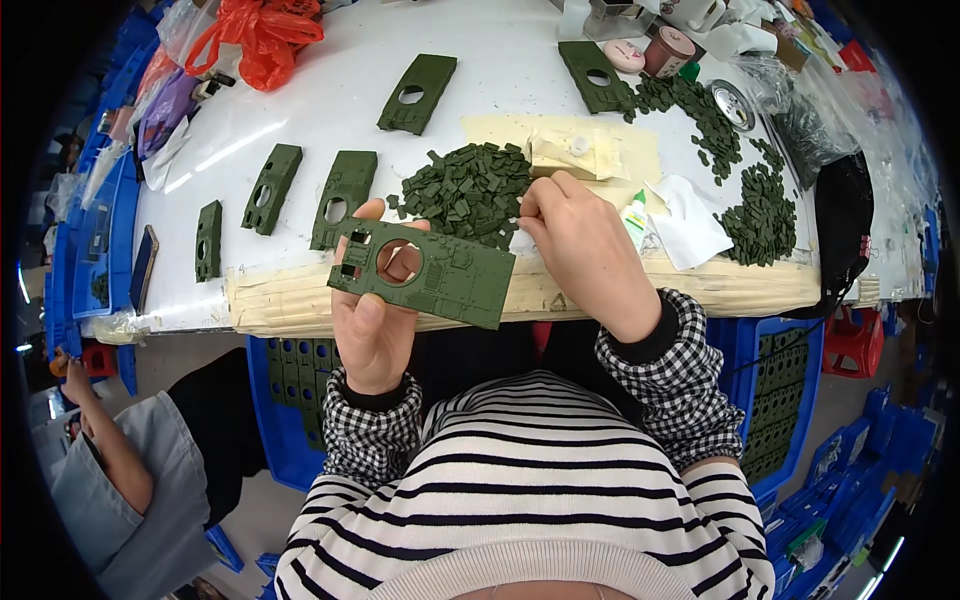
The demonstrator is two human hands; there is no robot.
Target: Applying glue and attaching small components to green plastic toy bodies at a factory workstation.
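Observation:
My left hand (370,335) grips a dark green plastic model vehicle hull (460,277), thumb in front and fingers behind. The hull has one large round hole and small square openings at its left end. My right hand (590,245) is closed in a pinch just beyond the hull's right end; whatever is between its fingertips is too small to make out. Beside those fingertips lies a heap of small flat green plastic parts (465,190). A small white glue bottle with a green tip (634,215) is right of my right hand, next to a white tissue (690,225).
More green hulls (418,92) lie across the white table (320,100). A masking-tape-covered block (575,153) stands behind my right hand. Loose green parts (757,220) spread at the right. Blue crates (290,440) holding hulls sit below the table edge. Another person (150,480) is at the left.

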